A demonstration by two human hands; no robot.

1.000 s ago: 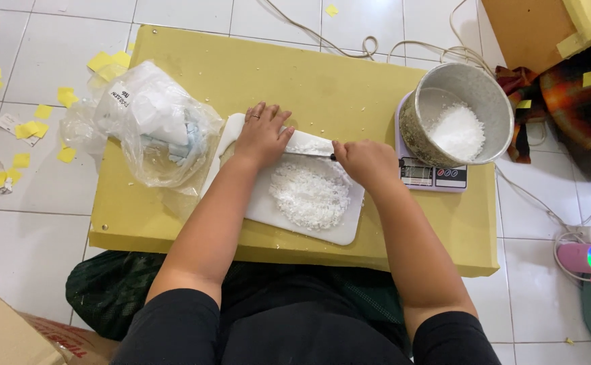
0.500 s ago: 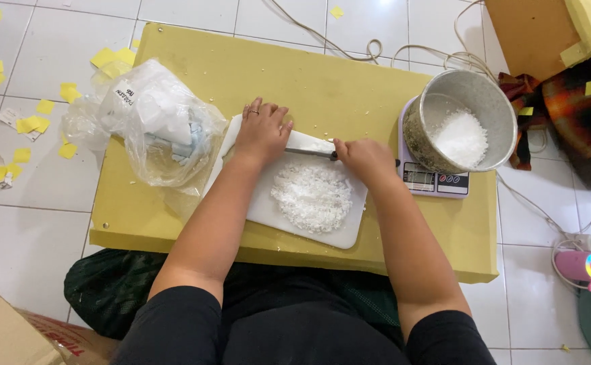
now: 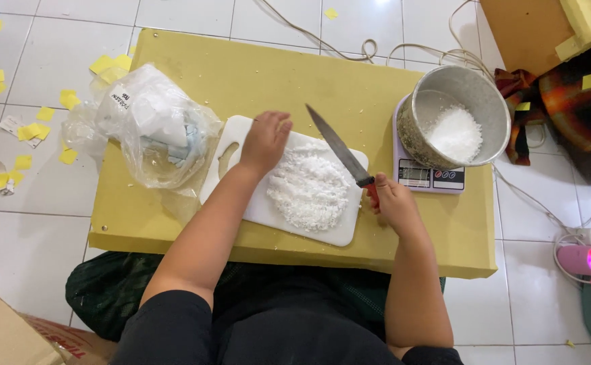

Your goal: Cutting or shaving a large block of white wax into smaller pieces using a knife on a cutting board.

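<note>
I see the clear plastic bag point(image 3: 150, 128) at left, well apart. My left hand point(image 3: 265, 140) rests loosely curled on the white plastic cutting board point(image 3: 255, 209), touching the white crumbly pile point(image 3: 309, 189); I'd tuck those fingertips back. My right hand point(image 3: 393, 203) grips the red-handled steel knife point(image 3: 339, 150), blade raised over the pile.

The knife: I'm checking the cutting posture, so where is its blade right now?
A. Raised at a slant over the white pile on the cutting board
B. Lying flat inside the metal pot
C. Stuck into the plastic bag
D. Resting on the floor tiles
A: the right hand grips the red handle, and the knife slants up and away over the white pile on the cutting board; the left hand rests on the board.
</note>
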